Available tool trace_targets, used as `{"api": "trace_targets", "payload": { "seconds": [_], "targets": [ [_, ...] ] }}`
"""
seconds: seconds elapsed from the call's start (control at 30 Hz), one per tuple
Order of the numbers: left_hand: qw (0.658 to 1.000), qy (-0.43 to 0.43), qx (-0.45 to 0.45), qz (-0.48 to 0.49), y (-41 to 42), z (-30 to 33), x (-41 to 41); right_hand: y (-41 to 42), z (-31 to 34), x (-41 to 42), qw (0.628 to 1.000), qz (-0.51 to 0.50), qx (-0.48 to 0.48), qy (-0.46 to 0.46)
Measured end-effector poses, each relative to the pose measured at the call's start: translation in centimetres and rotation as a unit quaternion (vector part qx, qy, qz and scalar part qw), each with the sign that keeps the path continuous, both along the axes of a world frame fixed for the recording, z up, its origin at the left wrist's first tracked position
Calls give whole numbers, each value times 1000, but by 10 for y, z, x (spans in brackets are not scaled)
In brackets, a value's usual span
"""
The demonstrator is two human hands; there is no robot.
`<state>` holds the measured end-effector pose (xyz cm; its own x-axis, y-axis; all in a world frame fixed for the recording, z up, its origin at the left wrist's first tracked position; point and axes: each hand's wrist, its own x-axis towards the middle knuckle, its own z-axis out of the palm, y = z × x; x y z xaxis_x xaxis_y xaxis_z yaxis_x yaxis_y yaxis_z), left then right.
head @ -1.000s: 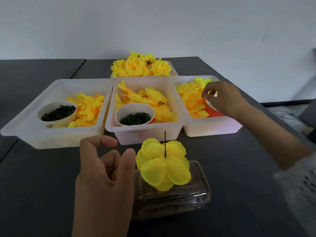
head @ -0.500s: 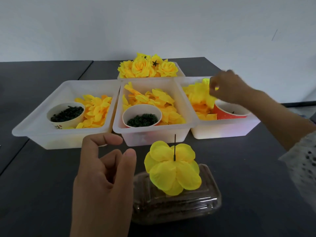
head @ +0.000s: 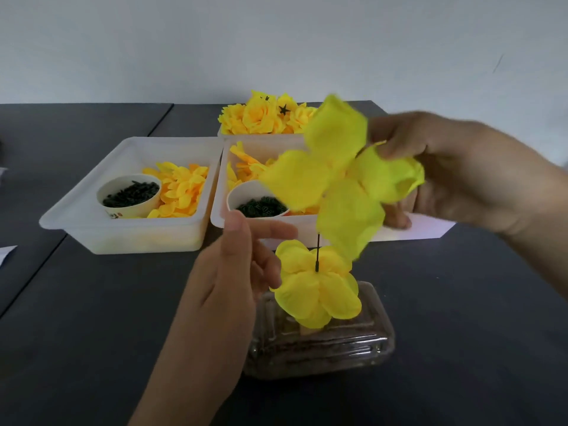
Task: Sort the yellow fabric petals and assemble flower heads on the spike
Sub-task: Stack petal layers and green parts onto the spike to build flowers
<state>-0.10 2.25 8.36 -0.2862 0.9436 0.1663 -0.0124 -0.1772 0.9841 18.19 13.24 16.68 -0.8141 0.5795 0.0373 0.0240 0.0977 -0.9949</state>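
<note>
On the dark table (head: 92,302), my right hand (head: 461,170) pinches a 4-lobed yellow petal layer (head: 335,176) at frame centre, above the spike (head: 317,252); my left hand (head: 227,272) hovers with fingers loosely spread, holding nothing.

Petal layer (head: 335,176) in right hand (head: 455,173)

No text, label, brand or number can be read anywhere. The paper cup (head: 130,196) in the left bin carries a small red printed mark low on its side, too small and blurred to make out.
</note>
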Motion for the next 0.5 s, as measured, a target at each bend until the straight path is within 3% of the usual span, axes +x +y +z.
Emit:
{"api": "trace_targets", "payload": {
  "seconds": [0.07,0.13,0.33,0.5],
  "targets": [
    [998,-40,-50,-6,3,1,2,-5,-11,-6,999,27,-4,-39],
    [998,-54,-43,-10,2,0,1,-4,-20,-8,997,30,2,-78],
    [996,88,3,-27,1,-7,-7,0,-39,-10,995,-48,-26,-85],
    [996,65,-59,6,12,-10,-9,0,-53,-6,995,-68,-34,-60]
  ]
}}
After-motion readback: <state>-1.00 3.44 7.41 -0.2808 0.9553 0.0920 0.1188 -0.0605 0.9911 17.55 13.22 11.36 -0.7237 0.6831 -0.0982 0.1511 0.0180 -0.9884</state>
